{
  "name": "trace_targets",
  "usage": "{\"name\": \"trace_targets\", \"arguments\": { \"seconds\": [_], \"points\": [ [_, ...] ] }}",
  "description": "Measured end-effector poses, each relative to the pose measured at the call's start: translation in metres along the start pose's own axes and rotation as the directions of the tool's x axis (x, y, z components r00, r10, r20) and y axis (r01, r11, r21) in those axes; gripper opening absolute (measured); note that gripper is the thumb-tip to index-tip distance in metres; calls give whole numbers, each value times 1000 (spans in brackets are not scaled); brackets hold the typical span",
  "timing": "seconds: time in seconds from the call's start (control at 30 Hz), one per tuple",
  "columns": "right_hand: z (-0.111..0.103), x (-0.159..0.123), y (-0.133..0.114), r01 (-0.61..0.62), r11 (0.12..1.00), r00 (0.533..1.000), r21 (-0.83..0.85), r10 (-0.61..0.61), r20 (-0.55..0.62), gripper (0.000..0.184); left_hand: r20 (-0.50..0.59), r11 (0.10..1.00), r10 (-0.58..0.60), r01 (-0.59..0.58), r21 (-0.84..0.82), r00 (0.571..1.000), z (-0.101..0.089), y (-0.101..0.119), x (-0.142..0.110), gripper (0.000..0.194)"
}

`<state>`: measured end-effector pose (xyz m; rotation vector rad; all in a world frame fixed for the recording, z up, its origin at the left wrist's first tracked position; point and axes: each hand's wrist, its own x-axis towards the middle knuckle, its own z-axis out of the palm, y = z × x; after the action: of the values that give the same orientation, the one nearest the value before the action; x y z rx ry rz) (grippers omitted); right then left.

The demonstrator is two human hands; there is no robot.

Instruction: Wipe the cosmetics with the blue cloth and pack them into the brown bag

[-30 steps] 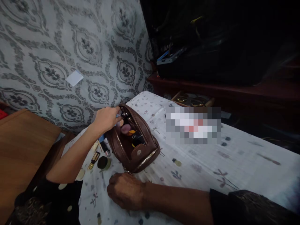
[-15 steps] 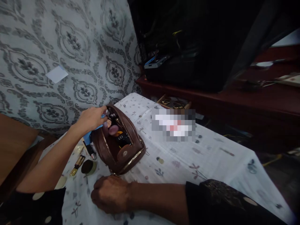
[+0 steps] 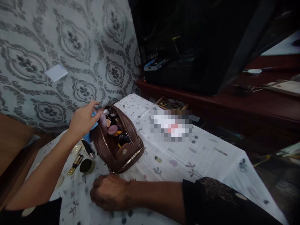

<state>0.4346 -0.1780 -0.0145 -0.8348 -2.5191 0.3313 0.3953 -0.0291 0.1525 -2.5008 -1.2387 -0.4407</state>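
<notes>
Tablecloth (image 3: 206,159), partly pixelated on my remote feed, under an open brown bag (image 3: 130,126). Right hand (image 3: 109,192), fingers curled, before it. Left hand (image 3: 82,120) at the rim, thumb and forefinger apart; whether it pinches the half-hidden blue item (image 3: 87,137), I can't tell.

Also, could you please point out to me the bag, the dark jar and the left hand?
Bag (image 3: 102,147), head view: brown leather of its side wall.
Dark jar (image 3: 86,165), head view: its round top.
Left hand (image 3: 82,118), head view: the back of the hand.
</notes>
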Motion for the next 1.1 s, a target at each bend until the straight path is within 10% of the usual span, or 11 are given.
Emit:
{"name": "trace_targets", "arguments": {
  "seconds": [0.17,0.5,1.1],
  "points": [
    [3,1,1,23,1000,999,0,-23,-29,16,-101,992,-128,126,-21,987,3,-42,-38,41],
    [-6,2,-3,-10,1000,1000,1,10,17,20,161,912,-410,407,52,898,55,-146,-123,40],
    [4,3,1,-25,999,1000,32,25,-7,19,193,977,-173,193,-89,966,139,-163,-177,59]
  ]
}}
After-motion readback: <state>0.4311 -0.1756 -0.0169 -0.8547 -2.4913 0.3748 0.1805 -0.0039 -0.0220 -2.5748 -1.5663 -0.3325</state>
